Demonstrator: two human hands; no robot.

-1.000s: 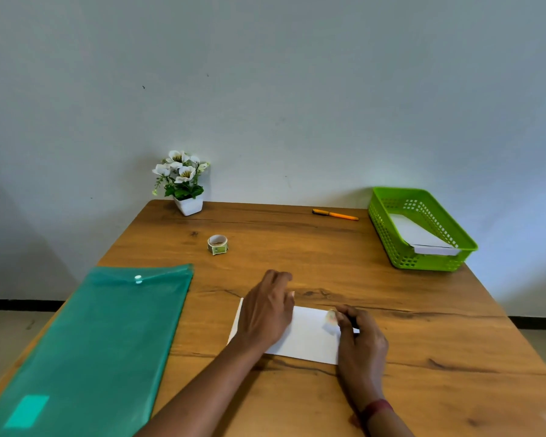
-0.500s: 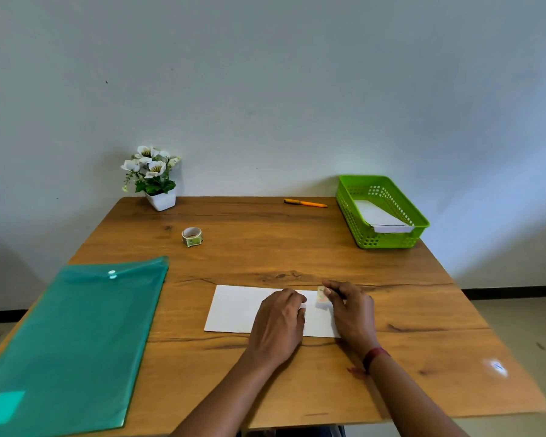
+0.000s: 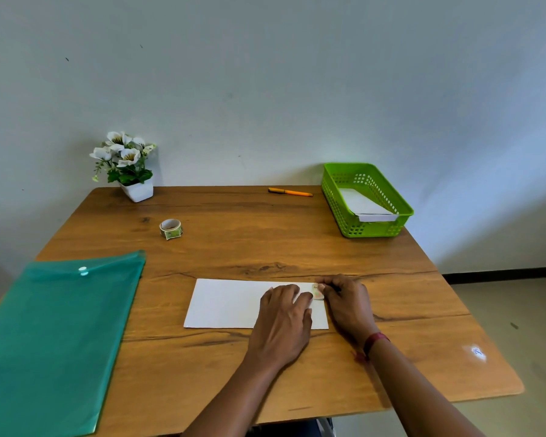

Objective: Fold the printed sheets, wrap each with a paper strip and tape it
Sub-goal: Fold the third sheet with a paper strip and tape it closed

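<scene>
Two hands work close together at the right end of a white sheet (image 3: 224,305), which lies flat on the wooden surface (image 3: 265,244) near its front edge. Your left hand (image 3: 282,323) rests palm down on the sheet, its fingers fairly straight and pressing the paper. Your right hand (image 3: 347,305), just beside it, has its fingers curled onto a small piece of tape (image 3: 317,292) and pinches it at the sheet's right edge, close to the far corner. A red wristband (image 3: 374,340) circles the right wrist. A teal plastic folder (image 3: 57,335) with a snap button lies along the left side of the surface, apart from the sheet. Further back, a tape roll (image 3: 170,229) sits on its own, well away from your hands. A white pot of white flowers (image 3: 130,171) stands at the far left corner against the wall. An orange pen (image 3: 290,192) lies along the far edge, just left of a green basket (image 3: 372,230). White folded paper (image 3: 360,203) lies inside the basket, one end leaning over its front rim.
</scene>
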